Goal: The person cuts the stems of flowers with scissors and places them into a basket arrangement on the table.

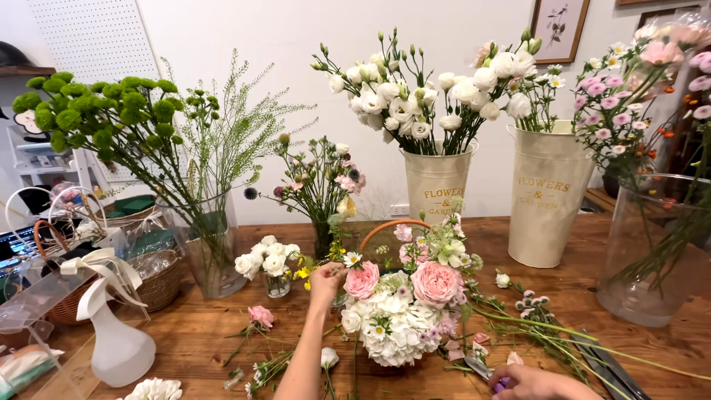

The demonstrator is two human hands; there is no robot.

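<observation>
While both hands work low in view, notes run:
Buckets: two cream metal buckets (548, 200) with gold lettering stand at the back of the bench (192, 333).
Wall: framed botanical print (559, 28) at upper right.
Arrangement: basket bouquet (404, 311) at bench centre, pink roses over white blooms, orange handle.
Left hand (326, 280): pinched on a small daisy stem (351, 260) at the bouquet's left edge.
Right hand (537, 383): closed around a purple-handled tool (501, 384).

The flower basket (396, 318) stands upright on the counter (192, 333), its brown handle arching behind. It is packed with white hydrangea, two pink roses and small white blooms. A small white daisy (352, 258) sits at its upper left edge.
</observation>
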